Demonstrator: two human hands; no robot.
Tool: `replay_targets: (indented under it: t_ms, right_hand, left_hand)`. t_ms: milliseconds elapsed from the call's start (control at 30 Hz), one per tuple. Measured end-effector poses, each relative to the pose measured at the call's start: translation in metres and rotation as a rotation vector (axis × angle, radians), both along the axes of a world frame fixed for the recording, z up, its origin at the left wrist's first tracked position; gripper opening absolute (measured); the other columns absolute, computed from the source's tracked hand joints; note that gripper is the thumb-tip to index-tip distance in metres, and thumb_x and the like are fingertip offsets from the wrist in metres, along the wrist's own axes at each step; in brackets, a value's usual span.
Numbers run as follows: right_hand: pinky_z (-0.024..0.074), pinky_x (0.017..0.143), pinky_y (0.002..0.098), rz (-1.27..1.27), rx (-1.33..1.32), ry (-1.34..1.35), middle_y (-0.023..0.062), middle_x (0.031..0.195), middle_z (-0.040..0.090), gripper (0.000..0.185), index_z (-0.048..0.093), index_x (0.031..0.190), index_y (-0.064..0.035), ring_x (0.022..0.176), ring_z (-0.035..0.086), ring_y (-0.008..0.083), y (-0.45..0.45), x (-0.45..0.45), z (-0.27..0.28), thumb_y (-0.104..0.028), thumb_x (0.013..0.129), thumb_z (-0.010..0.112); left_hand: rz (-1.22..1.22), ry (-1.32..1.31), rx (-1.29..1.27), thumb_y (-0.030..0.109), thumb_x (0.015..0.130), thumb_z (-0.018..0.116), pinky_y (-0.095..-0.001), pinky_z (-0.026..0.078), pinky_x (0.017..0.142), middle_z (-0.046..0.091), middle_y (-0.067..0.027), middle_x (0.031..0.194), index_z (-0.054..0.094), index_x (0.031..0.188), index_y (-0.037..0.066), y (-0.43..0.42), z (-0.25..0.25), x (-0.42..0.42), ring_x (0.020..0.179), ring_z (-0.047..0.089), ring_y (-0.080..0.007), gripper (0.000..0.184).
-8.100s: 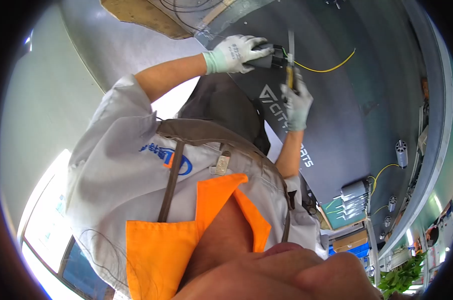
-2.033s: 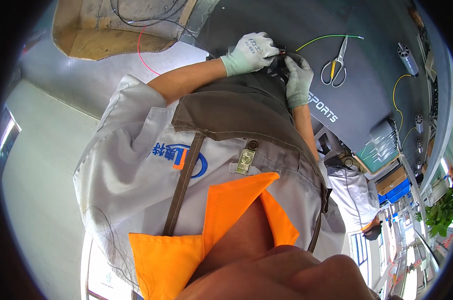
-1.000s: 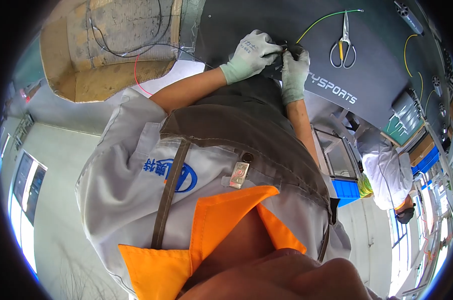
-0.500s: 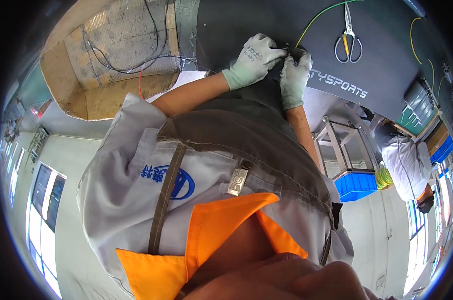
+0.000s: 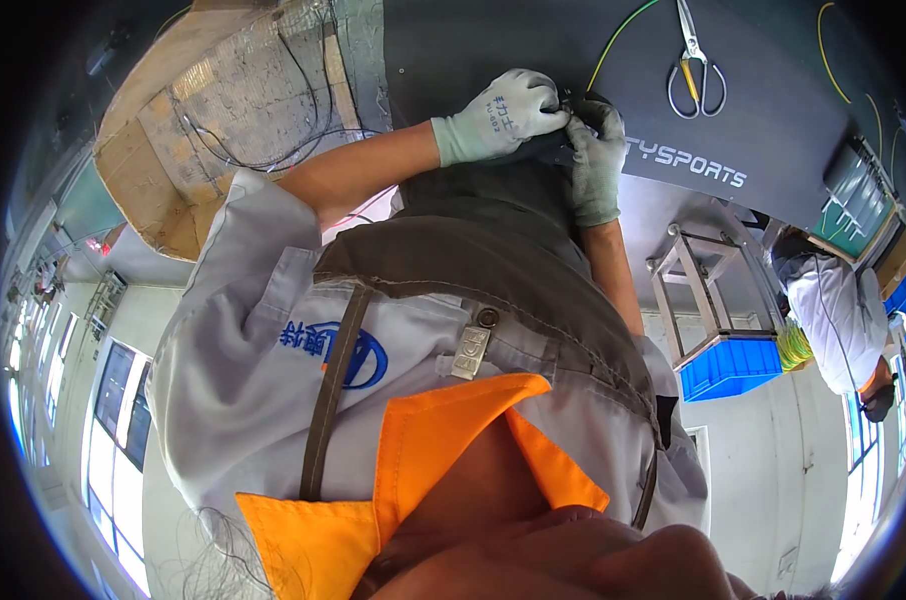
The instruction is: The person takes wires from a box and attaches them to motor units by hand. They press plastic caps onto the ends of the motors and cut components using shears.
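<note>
My left hand (image 5: 505, 118), in a white glove, has its fingertips pinched together beside my right hand. My right hand (image 5: 597, 158), also gloved, has its fingers bent in toward the same spot. Something small and dark lies between the fingertips, too hidden to make out. A green-yellow wire (image 5: 609, 58) runs upward from near my right fingers. To the right, scissors (image 5: 694, 75) with a yellow part by the handles lie on the dark mat (image 5: 773, 120) with white lettering, blades pointing away from me.
A torn cardboard piece (image 5: 233, 100) with black cables is at the upper left. Silver cylindrical parts (image 5: 857, 185) sit at the right. Beyond the mat's near edge stand a metal frame (image 5: 703, 285) and a blue bin (image 5: 730, 368). A co-worker (image 5: 835, 310) bends over at the right.
Earlier my right hand held the scissors by a dark part in my left hand; the scissors now lie on the mat. Lately the view has shifted, while both hands stay close together.
</note>
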State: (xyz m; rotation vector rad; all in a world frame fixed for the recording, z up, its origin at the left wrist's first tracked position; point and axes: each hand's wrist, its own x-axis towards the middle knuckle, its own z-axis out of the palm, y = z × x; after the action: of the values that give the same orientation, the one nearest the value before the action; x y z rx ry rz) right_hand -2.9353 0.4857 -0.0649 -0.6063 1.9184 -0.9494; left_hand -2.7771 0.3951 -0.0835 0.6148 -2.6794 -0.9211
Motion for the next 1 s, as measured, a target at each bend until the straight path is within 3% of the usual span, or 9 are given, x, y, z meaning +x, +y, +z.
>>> replay_targets:
  t_ms: [200, 300, 500, 700, 833, 933, 1000]
  right_hand:
    - [0.0512, 0.090, 0.0303, -0.040, -0.011, -0.300, 0.0080, 0.105, 0.066, 0.017, 0.070, 0.103, 0.0013, 0.099, 0.061, 0.0159, 0.005, -0.014, 0.007, -0.005, 0.087, 0.073]
    - [0.0508, 0.093, 0.0296, 0.037, -0.038, -0.322, 0.0077, 0.110, 0.066, 0.020, 0.070, 0.108, 0.0024, 0.103, 0.061, 0.0149, 0.006, -0.022, 0.010, -0.005, 0.089, 0.070]
    - [0.0499, 0.091, 0.0272, 0.003, -0.142, -0.536, 0.0065, 0.110, 0.068, 0.027, 0.068, 0.118, 0.0033, 0.104, 0.062, 0.0130, 0.009, -0.036, 0.021, -0.007, 0.094, 0.068]
    - [0.0506, 0.085, 0.0258, -0.106, 0.029, -0.392, 0.0040, 0.100, 0.070, 0.020, 0.068, 0.112, 0.0031, 0.092, 0.063, 0.0109, 0.001, -0.014, 0.007, -0.009, 0.096, 0.068]
    - [0.0508, 0.083, 0.0249, -0.148, -0.033, -0.361, 0.0042, 0.101, 0.070, 0.015, 0.070, 0.106, 0.0018, 0.091, 0.062, 0.0098, 0.005, -0.007, -0.006, -0.008, 0.095, 0.069]
    - [0.0511, 0.081, 0.0244, -0.138, -0.059, -0.287, 0.0042, 0.099, 0.071, 0.013, 0.071, 0.103, 0.0006, 0.089, 0.062, 0.0088, 0.002, -0.007, -0.010, -0.008, 0.094, 0.070]
    - [0.0516, 0.079, 0.0245, -0.186, -0.003, -0.338, 0.0040, 0.096, 0.071, 0.012, 0.072, 0.101, 0.0003, 0.085, 0.062, 0.0086, 0.001, -0.007, -0.011, -0.008, 0.093, 0.070]
  left_hand:
    - [-0.143, 0.026, -0.114, 0.008, 0.077, 0.066, -0.0432, 0.052, 0.099, 0.064, -0.0042, 0.101, 0.068, 0.114, 0.018, -0.010, 0.002, -0.002, 0.108, 0.063, -0.0264, 0.039]
    - [-0.153, 0.028, -0.143, 0.009, 0.079, 0.065, -0.0426, 0.052, 0.098, 0.064, -0.0037, 0.098, 0.068, 0.114, 0.018, -0.012, 0.004, -0.003, 0.107, 0.064, -0.0256, 0.036]
    - [-0.226, -0.007, -0.223, 0.013, 0.081, 0.066, -0.0415, 0.054, 0.097, 0.064, -0.0031, 0.095, 0.068, 0.113, 0.018, -0.018, 0.010, -0.008, 0.106, 0.064, -0.0247, 0.033]
    - [-0.313, -0.075, -0.311, 0.017, 0.080, 0.065, -0.0416, 0.053, 0.095, 0.066, -0.0037, 0.095, 0.069, 0.104, 0.012, -0.022, 0.027, -0.015, 0.103, 0.065, -0.0245, 0.025]
    - [-0.302, -0.139, -0.323, 0.020, 0.077, 0.067, -0.0423, 0.053, 0.088, 0.067, -0.0038, 0.093, 0.071, 0.096, 0.012, -0.015, 0.035, -0.022, 0.098, 0.064, -0.0240, 0.021]
    - [-0.209, -0.275, -0.164, 0.022, 0.078, 0.070, -0.0418, 0.052, 0.082, 0.067, -0.0050, 0.092, 0.072, 0.093, 0.011, -0.010, 0.034, -0.026, 0.094, 0.063, -0.0245, 0.019]
    - [0.061, -0.184, 0.099, 0.022, 0.080, 0.073, -0.0411, 0.050, 0.080, 0.067, -0.0067, 0.092, 0.072, 0.095, 0.008, -0.004, 0.029, -0.024, 0.093, 0.062, -0.0268, 0.021]
